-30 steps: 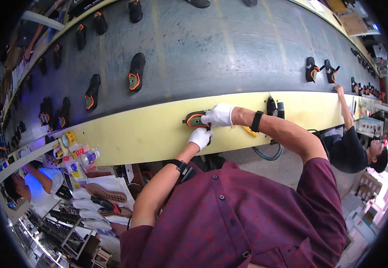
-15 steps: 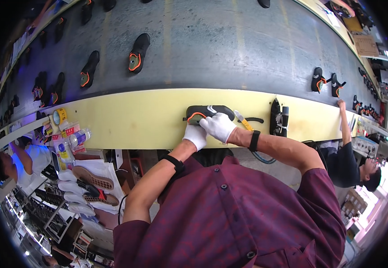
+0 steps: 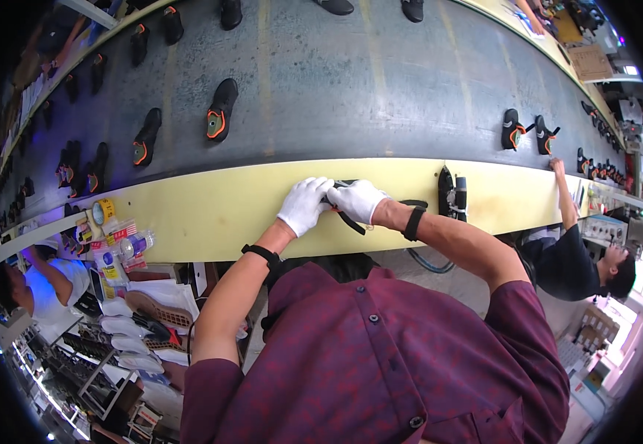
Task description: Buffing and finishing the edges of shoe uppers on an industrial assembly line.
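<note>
Both my hands wear white gloves and meet over the yellow bench ledge [image 3: 210,214]. A black shoe with orange trim [image 3: 346,182] lies between them, mostly hidden by the gloves. My left hand [image 3: 305,206] is closed on its left side. My right hand [image 3: 358,201] grips it from the right, fingertips close to the left ones. A dark strap [image 3: 351,223] hangs toward me below the gloves. Another curved black strip [image 3: 415,203] lies just right of my right hand. Farther right on the ledge are a black tool and a dark cylinder [image 3: 460,194].
Beyond the ledge, a grey conveyor belt [image 3: 314,96] carries several black shoes [image 3: 222,111] with orange trim. Yellow tape [image 3: 104,211] and a plastic bottle [image 3: 138,244] sit at the left end. A co-worker's arm [image 3: 564,194] reaches to the belt at right. Another person is at left.
My left hand has moved up and left onto the shoe's side, and the shoe is now more covered and turned. A strap now hangs below. The yellow-handled cutter has gone from view.
</note>
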Available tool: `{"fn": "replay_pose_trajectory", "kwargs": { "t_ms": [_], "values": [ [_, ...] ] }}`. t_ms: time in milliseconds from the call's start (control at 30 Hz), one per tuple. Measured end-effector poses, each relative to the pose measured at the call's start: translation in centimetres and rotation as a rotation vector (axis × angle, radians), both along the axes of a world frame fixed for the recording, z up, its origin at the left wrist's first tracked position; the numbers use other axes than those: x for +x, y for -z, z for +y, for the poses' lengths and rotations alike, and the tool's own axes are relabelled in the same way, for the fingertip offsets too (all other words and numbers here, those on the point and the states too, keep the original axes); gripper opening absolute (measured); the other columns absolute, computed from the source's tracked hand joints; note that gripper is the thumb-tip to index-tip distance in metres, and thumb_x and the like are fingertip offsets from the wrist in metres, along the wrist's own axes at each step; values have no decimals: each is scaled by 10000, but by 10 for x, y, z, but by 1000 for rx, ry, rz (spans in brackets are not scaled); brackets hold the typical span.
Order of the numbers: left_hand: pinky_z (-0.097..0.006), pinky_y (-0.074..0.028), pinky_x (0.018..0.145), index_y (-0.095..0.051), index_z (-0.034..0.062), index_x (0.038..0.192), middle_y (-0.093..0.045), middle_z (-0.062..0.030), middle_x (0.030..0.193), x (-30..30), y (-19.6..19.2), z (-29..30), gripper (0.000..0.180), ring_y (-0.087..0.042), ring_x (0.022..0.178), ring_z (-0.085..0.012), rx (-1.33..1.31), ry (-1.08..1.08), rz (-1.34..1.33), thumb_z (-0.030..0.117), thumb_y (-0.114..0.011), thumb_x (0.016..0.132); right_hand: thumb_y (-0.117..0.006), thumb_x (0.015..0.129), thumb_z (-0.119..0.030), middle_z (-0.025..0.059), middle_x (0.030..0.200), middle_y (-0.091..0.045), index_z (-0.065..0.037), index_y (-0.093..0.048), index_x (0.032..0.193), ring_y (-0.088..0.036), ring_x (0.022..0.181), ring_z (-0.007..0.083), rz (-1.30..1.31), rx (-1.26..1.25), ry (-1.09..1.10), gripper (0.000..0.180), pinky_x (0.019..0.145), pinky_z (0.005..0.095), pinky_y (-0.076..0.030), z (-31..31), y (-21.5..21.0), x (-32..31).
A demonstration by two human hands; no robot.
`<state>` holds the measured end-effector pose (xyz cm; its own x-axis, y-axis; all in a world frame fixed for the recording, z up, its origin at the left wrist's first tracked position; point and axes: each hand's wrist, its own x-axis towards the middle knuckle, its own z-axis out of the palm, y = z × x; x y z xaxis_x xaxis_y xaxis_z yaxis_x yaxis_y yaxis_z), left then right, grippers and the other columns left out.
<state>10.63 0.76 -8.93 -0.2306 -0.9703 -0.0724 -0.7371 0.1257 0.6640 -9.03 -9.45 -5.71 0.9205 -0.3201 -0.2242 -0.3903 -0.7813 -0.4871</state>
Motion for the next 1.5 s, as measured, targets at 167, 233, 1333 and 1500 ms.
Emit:
{"fn": "replay_pose_trajectory", "kwargs": {
  "t_ms": [167,233,1333,1500],
  "values": [
    [-491,-500,1084,-644,26,1355,-677,-179,1357,-1,-3,-9,508,-626,1274,-388,27,12,31,130,-775,875,-660,976,-214,109,683,-669,-63,-605,1051,-689,541,342,-56,-33,-59,177,509,476,-552,4,15,-6],
    [-488,-506,1071,-649,25,1343,-679,-176,1348,1,-3,-13,505,-632,1258,-387,23,7,46,126,-779,866,-658,959,-183,108,679,-668,-54,-606,1044,-686,531,331,21,-98,-87,163,499,472,-546,8,13,-2],
    [-503,-477,1009,-631,84,1371,-671,-136,1310,-14,-2,-7,741,-630,1212,-368,-3,-5,-119,353,-927,747,-578,1031,39,125,1084,-743,-54,-641,1428,-747,996,198,-370,635,880,413,913,337,-596,97,25,-82],
    [-504,-472,1016,-636,88,1347,-667,-128,1285,-16,-6,-6,689,-631,1199,-362,-67,-40,-89,344,-906,768,-747,959,-93,143,848,-711,-38,-730,1052,-707,784,251,-339,553,1024,110,751,361,-567,69,-1,-41]
  ]
}}
